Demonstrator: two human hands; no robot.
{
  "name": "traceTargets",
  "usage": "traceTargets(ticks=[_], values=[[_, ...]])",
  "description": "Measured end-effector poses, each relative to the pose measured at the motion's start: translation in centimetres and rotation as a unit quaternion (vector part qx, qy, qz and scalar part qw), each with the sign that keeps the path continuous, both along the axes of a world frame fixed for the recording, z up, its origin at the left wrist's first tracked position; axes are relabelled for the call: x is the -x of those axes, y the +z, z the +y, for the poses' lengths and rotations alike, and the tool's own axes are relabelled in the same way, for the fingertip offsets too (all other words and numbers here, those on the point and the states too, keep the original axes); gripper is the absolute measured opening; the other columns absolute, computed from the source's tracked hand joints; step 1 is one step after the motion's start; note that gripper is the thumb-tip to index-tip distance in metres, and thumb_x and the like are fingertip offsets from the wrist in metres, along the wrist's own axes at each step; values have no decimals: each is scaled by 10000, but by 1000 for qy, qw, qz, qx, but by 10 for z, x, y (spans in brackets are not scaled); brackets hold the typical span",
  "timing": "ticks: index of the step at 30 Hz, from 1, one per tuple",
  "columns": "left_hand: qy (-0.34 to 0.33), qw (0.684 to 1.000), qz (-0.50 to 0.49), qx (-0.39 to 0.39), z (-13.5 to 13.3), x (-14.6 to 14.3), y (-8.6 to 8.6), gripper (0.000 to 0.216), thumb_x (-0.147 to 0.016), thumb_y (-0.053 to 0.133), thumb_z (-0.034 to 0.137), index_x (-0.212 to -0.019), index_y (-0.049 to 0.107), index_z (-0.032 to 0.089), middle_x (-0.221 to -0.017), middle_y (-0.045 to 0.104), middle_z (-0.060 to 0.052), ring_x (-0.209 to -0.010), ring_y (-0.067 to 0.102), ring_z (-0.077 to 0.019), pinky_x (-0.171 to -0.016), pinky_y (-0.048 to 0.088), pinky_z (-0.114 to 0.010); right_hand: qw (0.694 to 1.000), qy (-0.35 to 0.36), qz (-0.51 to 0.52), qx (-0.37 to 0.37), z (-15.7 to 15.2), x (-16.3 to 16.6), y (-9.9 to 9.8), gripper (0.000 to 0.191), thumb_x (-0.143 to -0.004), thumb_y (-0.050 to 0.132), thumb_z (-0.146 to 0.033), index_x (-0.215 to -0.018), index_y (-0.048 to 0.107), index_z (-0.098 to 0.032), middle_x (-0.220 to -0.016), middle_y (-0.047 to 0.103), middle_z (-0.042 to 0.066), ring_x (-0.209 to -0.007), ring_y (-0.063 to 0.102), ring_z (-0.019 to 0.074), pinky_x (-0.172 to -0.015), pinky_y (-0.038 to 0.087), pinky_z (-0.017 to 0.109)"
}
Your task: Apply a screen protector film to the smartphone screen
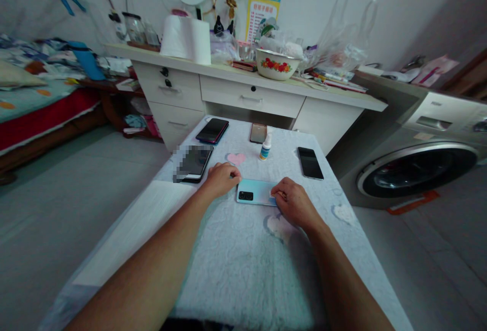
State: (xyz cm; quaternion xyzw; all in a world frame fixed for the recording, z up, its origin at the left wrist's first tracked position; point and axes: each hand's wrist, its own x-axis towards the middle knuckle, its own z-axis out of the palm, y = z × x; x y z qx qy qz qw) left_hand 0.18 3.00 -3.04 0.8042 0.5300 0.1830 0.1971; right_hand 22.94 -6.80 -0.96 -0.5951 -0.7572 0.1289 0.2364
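Observation:
A light blue phone point(259, 189) lies face down on the cloth-covered table, its black camera block toward the left. My left hand point(223, 179) has its fingers curled closed, with the fingertips at the phone's upper left corner. Over the phone's right end, my right hand point(292, 200) is closed in a pinch on a small white pad point(272, 194), pressed to the phone's back. The right hand hides that end of the phone. Just beyond stands a small white spray bottle point(265, 148) with a blue and yellow label.
Around the table point(228, 270) lie a dark phone point(213, 131) at far left, a partly pixelated tablet-like device point(198, 161), a brown-backed phone point(258, 133) and a black phone point(310, 162). A desk point(251, 93) stands behind, a washing machine point(411, 143) at right.

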Motion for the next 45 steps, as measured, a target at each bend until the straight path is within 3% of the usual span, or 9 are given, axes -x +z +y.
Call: traceTargets(ticks=[5, 14, 26, 45], values=[[-2, 1000, -1, 3, -1, 0, 1, 171, -770, 563, 305, -788, 717, 233, -955, 706, -21, -980, 588, -235, -881, 409, -357, 1000, 12, 2, 10, 0, 1, 1, 224, -798, 516, -45, -827, 707, -158, -862, 600, 40, -753, 568, 126, -715, 409, 241], [2, 1000, 4, 12, 0, 0, 1, 168, -776, 568, 296, -803, 721, 233, -974, 705, -18, -992, 580, -232, -875, 404, -349, 1000, -28, -11, -5, 2, -1, -1, 196, -829, 529, -73, -842, 710, -148, -867, 600, 47, -772, 571, 135, -735, 409, 245], [3, 1000, 4, 15, 0, 0, 1, 165, -774, 562, 293, -799, 714, 231, -969, 703, -18, -1004, 576, -236, -875, 397, -358, 1000, -8, 4, 2, 2, 5, 0, 178, -853, 541, -91, -870, 706, -155, -898, 596, 48, -793, 574, 137, -744, 419, 244], [-3, 1000, 2, 8, 2, 0, -2, 180, -775, 557, 311, -805, 717, 233, -978, 702, -20, -994, 579, -240, -871, 396, -367, 994, -84, -65, 10, 1, -15, 5, 185, -787, 539, -82, -765, 711, -144, -806, 606, 44, -720, 548, 133, -700, 369, 243]])
